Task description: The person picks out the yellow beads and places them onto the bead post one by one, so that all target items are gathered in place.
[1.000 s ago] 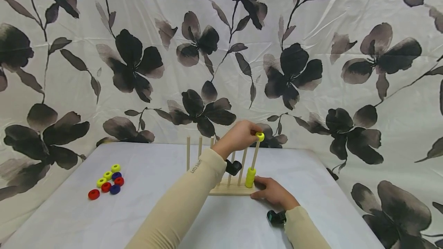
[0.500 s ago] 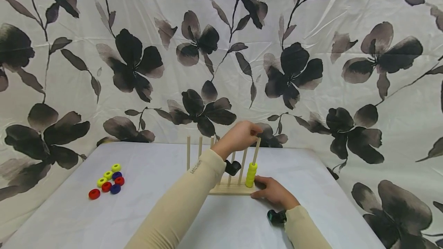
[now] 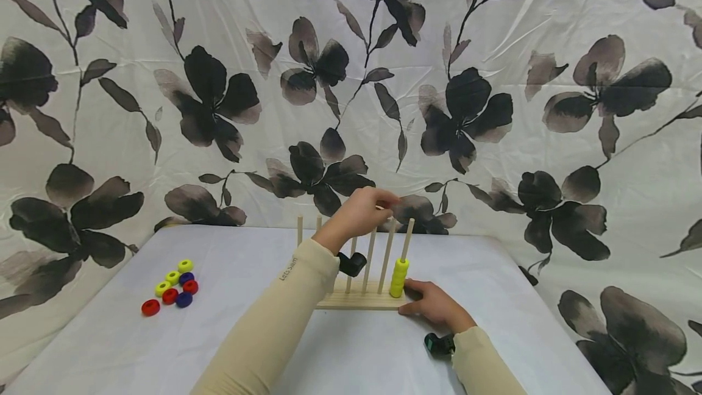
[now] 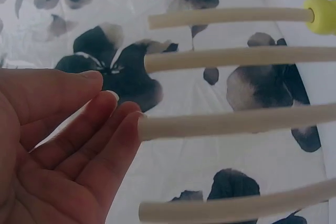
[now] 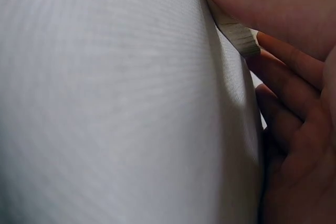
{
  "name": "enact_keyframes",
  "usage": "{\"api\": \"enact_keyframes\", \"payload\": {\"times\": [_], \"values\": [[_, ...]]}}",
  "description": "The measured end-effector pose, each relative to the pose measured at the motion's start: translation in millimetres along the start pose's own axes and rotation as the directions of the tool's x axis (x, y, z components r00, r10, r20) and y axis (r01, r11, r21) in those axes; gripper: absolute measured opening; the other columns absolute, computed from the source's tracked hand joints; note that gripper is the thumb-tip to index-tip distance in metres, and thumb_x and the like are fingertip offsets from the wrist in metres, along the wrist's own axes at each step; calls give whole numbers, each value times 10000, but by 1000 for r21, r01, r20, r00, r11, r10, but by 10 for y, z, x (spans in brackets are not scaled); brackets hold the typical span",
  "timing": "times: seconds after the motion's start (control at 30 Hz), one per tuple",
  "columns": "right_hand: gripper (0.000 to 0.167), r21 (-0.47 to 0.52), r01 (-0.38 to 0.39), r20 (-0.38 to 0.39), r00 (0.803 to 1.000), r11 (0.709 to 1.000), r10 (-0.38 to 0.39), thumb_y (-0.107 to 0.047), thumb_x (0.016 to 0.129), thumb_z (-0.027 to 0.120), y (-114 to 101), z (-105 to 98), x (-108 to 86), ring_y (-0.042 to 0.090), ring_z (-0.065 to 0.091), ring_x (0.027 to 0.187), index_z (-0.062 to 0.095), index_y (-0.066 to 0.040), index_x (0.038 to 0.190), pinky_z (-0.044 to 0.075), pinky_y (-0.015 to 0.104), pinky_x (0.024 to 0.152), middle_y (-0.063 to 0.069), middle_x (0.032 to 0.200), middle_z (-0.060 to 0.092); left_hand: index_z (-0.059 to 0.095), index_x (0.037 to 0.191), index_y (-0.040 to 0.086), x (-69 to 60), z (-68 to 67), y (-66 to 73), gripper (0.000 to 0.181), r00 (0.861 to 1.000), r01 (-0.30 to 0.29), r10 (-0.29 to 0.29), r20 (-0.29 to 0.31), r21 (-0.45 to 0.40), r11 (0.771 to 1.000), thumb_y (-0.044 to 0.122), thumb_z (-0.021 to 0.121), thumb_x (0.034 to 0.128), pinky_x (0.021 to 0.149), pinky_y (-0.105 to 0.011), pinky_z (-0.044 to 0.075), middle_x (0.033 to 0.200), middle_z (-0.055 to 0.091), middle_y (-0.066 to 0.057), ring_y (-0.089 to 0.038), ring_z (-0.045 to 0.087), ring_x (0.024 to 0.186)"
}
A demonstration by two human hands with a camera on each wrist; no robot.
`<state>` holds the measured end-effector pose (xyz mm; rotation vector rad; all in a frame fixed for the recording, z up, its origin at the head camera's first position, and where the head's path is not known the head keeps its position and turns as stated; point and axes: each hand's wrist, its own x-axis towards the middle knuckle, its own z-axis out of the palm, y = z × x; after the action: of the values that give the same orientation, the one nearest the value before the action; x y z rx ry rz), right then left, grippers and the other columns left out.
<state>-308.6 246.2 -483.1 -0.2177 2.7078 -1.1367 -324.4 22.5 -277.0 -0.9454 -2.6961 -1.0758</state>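
A wooden peg stand (image 3: 356,302) with several upright pegs sits on the table. On its rightmost peg are stacked several yellow rings (image 3: 399,277), which leave the upper part of that peg bare. My left hand (image 3: 359,212) hovers at the peg tops, left of the ringed peg. In the left wrist view, its loosely bent fingers (image 4: 113,135) hold nothing; one fingertip is at a peg's end. My right hand (image 3: 436,305) grips the right end of the stand's base. In the right wrist view, the thumb (image 5: 283,9) lies on one side of the wooden base (image 5: 239,38), other fingers opposite.
Loose red, blue and yellow rings (image 3: 172,285) lie grouped on the left of the white-covered table (image 3: 99,346). A floral cloth (image 3: 351,108) hangs behind the table. A black camera is worn on each wrist. My left forearm partly hides the stand.
A yellow ring, pinched at the top of the rightmost peg, has dropped onto the stack after my left hand let go. That hand has since moved left. The right hand stays put.
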Motion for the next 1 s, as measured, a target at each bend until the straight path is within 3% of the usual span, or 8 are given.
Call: {"api": "enact_keyframes", "payload": {"times": [0.17,0.57,1.0], "values": [[747,1,4,-11,1000,1000,-4,-337,732,826,0,0,-9,366,359,1411,536,-155,1396,268,599,1136,101,1476,478,635,1281,151,-48,-81,-61,323,999,30,-30,-15,-4,1000,142,571,965,946,-378,530,1262,647,-46,-199,609,1176],[757,-15,13,-12,1000,1000,-13,-353,735,822,-16,5,-30,378,357,1408,529,-136,1399,273,603,1131,113,1479,472,615,1303,149,-233,-267,-207,337,997,23,-20,-68,43,999,176,584,968,942,-384,534,1308,624,-41,-219,611,1176],[761,-26,17,-22,1000,1000,-18,-371,731,823,-11,6,-31,372,365,1405,535,-135,1394,283,589,1131,107,1473,481,645,1266,157,-431,-506,-375,313,989,51,-41,-140,66,997,229,591,966,886,-405,541,1211,664,-57,-232,648,1069]]}}
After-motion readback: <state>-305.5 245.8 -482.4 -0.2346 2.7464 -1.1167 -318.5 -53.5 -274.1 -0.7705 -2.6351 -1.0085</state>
